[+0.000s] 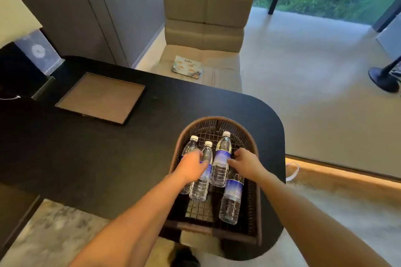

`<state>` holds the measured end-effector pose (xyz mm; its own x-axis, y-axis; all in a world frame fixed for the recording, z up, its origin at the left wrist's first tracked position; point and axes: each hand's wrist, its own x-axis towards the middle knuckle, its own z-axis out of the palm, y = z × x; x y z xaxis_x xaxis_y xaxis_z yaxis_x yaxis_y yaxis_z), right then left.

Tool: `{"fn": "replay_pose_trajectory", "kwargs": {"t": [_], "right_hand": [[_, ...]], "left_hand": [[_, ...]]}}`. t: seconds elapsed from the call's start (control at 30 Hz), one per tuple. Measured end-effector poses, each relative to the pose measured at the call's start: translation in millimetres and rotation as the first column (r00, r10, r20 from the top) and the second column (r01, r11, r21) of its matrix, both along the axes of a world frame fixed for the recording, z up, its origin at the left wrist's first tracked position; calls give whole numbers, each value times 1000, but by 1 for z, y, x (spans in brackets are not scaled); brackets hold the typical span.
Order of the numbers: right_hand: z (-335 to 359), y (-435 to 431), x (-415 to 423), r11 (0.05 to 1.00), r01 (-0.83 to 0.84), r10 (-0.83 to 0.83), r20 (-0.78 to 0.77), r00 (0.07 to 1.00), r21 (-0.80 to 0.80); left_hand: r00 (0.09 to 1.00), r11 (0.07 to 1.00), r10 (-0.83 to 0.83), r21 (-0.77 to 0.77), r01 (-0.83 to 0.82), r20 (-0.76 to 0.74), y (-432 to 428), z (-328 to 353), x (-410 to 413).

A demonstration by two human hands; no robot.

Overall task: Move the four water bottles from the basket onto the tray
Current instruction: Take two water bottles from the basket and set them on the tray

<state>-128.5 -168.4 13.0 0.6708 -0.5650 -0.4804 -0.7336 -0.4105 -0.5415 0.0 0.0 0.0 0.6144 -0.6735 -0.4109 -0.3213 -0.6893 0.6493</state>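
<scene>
A brown woven basket point(217, 118) stands at the near right end of the black table and holds several clear water bottles with blue labels, all lying down. My left hand point(191, 167) lies across the leftmost bottle point(191, 145), its fingers curled over the second bottle point(198, 191). My right hand point(245, 162) rests over the neck of the rightmost bottle point(231, 199) and hides its cap, with its fingertips touching the third bottle point(222, 158). The square brown tray point(99, 97) sits bare at the table's far left, well apart from both hands.
The black table point(108, 158) has a rounded right end beside the basket. A beige chair point(204, 28) with a leaflet point(187, 69) on its seat stands behind the table. A lamp and a framed card point(40, 52) are at far left, and a black stand base point(383, 80) at right.
</scene>
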Motion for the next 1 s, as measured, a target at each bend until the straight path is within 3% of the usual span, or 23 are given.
{"fn": "replay_pose_trajectory", "kwargs": {"t": [0.17,0.53,0.8,1.0], "right_hand": [[-22,-26,46,991,97,-92,-56,994,91],[-55,-51,86,956,235,-204,-178,963,174],[-57,-53,82,919,268,-228,-164,960,288],[-28,-43,60,929,187,-186,-34,982,320]], "left_hand": [[999,995,-41,93,42,-8,-42,-17,42],[948,890,-311,328,317,-72,-78,-39,80],[961,905,-276,329,271,-34,-77,-32,73],[973,942,-218,245,230,-73,-58,-25,61]]}}
